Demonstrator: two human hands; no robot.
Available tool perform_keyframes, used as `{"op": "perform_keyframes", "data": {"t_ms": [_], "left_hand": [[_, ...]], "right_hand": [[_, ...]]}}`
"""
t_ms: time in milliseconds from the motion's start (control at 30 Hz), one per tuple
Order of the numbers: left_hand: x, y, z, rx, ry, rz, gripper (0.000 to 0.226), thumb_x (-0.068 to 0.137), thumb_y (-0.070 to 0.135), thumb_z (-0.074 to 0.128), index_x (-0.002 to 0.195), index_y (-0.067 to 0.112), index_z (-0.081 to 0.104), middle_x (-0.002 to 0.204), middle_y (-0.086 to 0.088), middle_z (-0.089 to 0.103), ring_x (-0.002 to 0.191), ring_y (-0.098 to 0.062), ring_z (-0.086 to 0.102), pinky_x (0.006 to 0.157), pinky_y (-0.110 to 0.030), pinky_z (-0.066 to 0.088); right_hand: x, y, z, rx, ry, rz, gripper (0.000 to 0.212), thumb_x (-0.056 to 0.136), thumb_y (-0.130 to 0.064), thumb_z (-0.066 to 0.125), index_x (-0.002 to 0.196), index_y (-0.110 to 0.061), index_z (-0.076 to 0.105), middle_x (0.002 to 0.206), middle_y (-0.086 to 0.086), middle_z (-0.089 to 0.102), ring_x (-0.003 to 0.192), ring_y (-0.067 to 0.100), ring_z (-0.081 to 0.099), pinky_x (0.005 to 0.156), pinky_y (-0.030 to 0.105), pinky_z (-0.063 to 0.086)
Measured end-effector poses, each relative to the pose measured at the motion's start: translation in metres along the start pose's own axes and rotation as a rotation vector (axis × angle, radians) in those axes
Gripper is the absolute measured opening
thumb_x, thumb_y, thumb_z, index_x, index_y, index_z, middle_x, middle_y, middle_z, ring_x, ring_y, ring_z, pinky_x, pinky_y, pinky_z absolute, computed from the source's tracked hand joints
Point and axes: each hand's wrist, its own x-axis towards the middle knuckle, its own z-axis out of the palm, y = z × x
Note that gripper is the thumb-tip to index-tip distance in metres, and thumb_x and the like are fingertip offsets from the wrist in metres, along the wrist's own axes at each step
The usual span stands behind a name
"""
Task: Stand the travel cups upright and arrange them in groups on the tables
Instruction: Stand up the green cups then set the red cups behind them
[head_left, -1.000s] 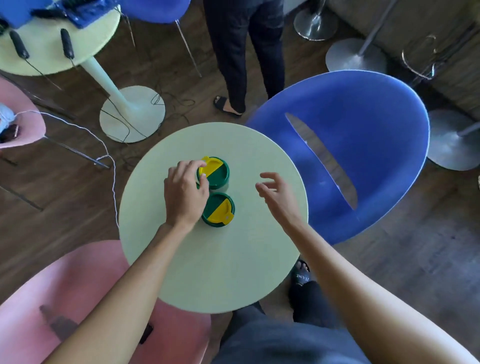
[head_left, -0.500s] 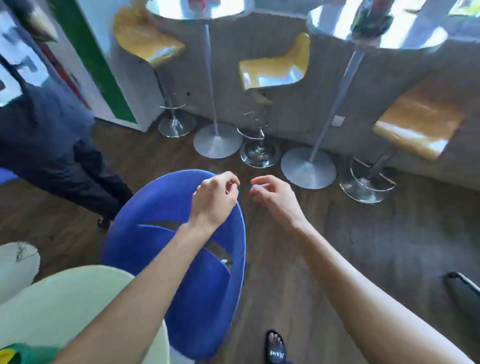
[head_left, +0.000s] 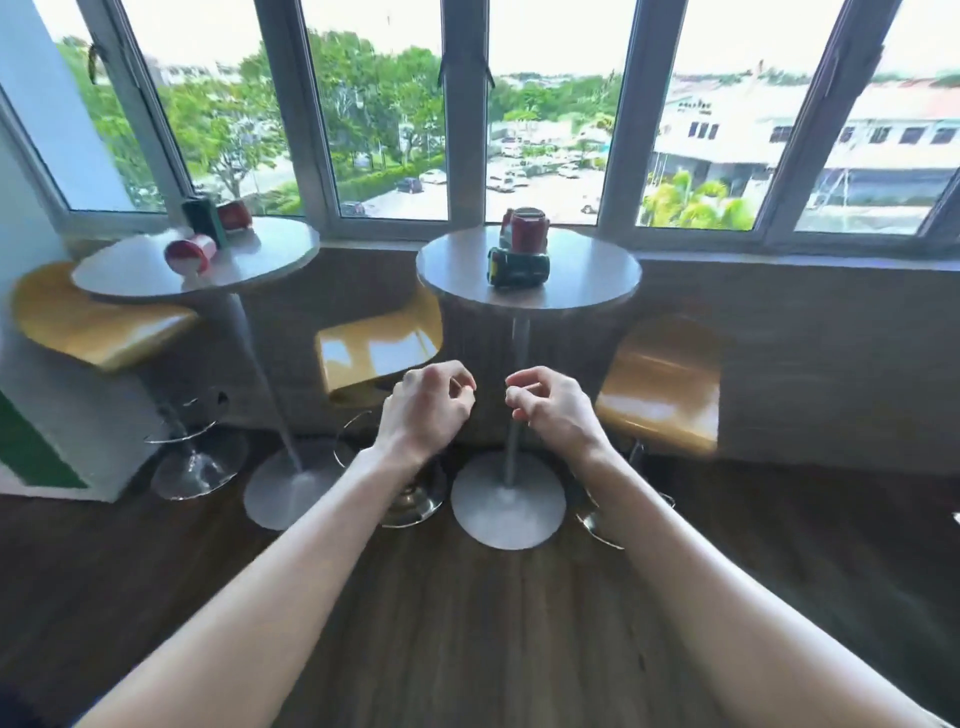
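Two tall round tables stand by the window. On the right table (head_left: 587, 283) a green travel cup (head_left: 518, 266) lies on its side in front of a red travel cup (head_left: 529, 229). The left table (head_left: 260, 260) carries a red cup (head_left: 190, 253) lying on its side, a dark green cup (head_left: 204, 221) standing upright and another red cup (head_left: 235, 214) behind it. My left hand (head_left: 426, 405) and my right hand (head_left: 553, 408) hover in front of me, well short of the tables, fingers loosely curled with nothing in them.
Yellow bar stools (head_left: 379, 348) (head_left: 662, 382) (head_left: 83, 317) stand under and beside the tables, their chrome bases on the dark wood floor. A white and green pillar (head_left: 41, 426) is at the left. Large windows run behind the tables.
My view has swung up from the pale green table with two upright green cups to the window tables. Both hands came off those cups and now hang empty in the air.
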Motion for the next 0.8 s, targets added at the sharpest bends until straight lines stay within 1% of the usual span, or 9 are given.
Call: {"op": "perform_keyframes", "data": {"t_ms": [33, 167, 267, 367, 500, 567, 667, 733, 800], "left_hand": [[0.023, 0.000, 0.006, -0.017, -0.007, 0.017, 0.014, 0.086, 0.029, 0.058, 0.089, 0.028, 0.072, 0.086, 0.005, 0.075, 0.084, -0.022, 0.070, 0.079, -0.039, 0.057], [0.118, -0.007, 0.028, -0.043, -0.011, 0.073, 0.014, 0.090, 0.023, 0.060, 0.091, 0.023, 0.074, 0.089, 0.001, 0.076, 0.083, -0.019, 0.069, 0.077, -0.033, 0.057], [0.190, -0.011, 0.040, -0.056, -0.013, 0.094, 0.014, 0.090, 0.023, 0.061, 0.092, 0.021, 0.075, 0.093, -0.001, 0.077, 0.086, -0.019, 0.070, 0.077, -0.030, 0.056], [0.255, -0.013, 0.051, -0.079, -0.047, 0.072, 0.014, 0.090, 0.024, 0.061, 0.093, 0.023, 0.075, 0.096, -0.002, 0.077, 0.089, -0.023, 0.069, 0.080, -0.035, 0.057], [0.335, -0.024, 0.077, -0.151, -0.096, 0.074, 0.011, 0.089, 0.024, 0.063, 0.096, 0.031, 0.068, 0.094, 0.004, 0.074, 0.088, -0.021, 0.069, 0.081, -0.040, 0.059], [0.370, -0.030, 0.093, -0.195, -0.099, 0.067, 0.021, 0.088, 0.024, 0.066, 0.109, 0.026, 0.065, 0.105, 0.001, 0.072, 0.095, -0.023, 0.068, 0.087, -0.041, 0.057], [0.417, -0.039, 0.118, -0.185, -0.109, 0.035, 0.049, 0.084, 0.035, 0.073, 0.127, 0.022, 0.055, 0.121, -0.005, 0.064, 0.107, -0.027, 0.062, 0.095, -0.044, 0.051], [0.443, -0.043, 0.136, -0.217, -0.144, 0.010, 0.063, 0.079, 0.039, 0.078, 0.133, 0.024, 0.048, 0.125, -0.006, 0.058, 0.112, -0.029, 0.059, 0.098, -0.046, 0.048], [0.468, -0.049, 0.154, -0.285, -0.192, -0.012, 0.076, 0.074, 0.040, 0.082, 0.137, 0.023, 0.043, 0.123, -0.004, 0.051, 0.114, -0.026, 0.054, 0.100, -0.043, 0.045]], "right_hand": [[0.021, 0.000, -0.004, -0.008, 0.019, -0.007, 0.014, 0.089, -0.022, 0.063, 0.100, -0.021, 0.072, 0.089, 0.007, 0.075, 0.077, 0.015, 0.069, 0.060, 0.015, 0.049], [0.112, -0.001, -0.012, -0.012, 0.078, -0.026, 0.012, 0.089, -0.022, 0.064, 0.098, -0.022, 0.072, 0.083, 0.002, 0.073, 0.081, 0.019, 0.071, 0.074, 0.029, 0.056], [0.178, -0.004, -0.015, -0.028, 0.117, -0.035, 0.014, 0.091, -0.023, 0.063, 0.103, -0.021, 0.071, 0.089, 0.002, 0.073, 0.085, 0.018, 0.070, 0.072, 0.026, 0.052], [0.236, -0.005, -0.021, -0.059, 0.126, -0.046, 0.018, 0.094, -0.025, 0.061, 0.109, -0.020, 0.070, 0.096, 0.002, 0.073, 0.089, 0.018, 0.069, 0.070, 0.024, 0.051], [0.313, 0.001, -0.030, -0.045, 0.131, -0.056, 0.015, 0.094, -0.021, 0.062, 0.106, -0.018, 0.070, 0.089, -0.002, 0.069, 0.089, 0.019, 0.067, 0.076, 0.026, 0.052], [0.352, 0.009, -0.033, -0.033, 0.143, -0.055, 0.013, 0.093, -0.018, 0.063, 0.103, -0.016, 0.070, 0.082, -0.005, 0.066, 0.082, 0.016, 0.065, 0.074, 0.026, 0.050], [0.407, 0.024, -0.038, -0.032, 0.161, -0.082, 0.008, 0.092, -0.015, 0.065, 0.097, -0.018, 0.069, 0.080, -0.008, 0.065, 0.078, 0.013, 0.063, 0.079, 0.028, 0.054], [0.438, 0.035, -0.042, -0.039, 0.162, -0.104, 0.007, 0.092, -0.015, 0.065, 0.096, -0.020, 0.068, 0.083, -0.008, 0.067, 0.080, 0.011, 0.063, 0.079, 0.024, 0.054], [0.470, 0.047, -0.048, -0.029, 0.161, -0.119, 0.010, 0.091, -0.013, 0.065, 0.098, -0.020, 0.068, 0.089, -0.005, 0.068, 0.083, 0.012, 0.064, 0.075, 0.019, 0.052]]}}
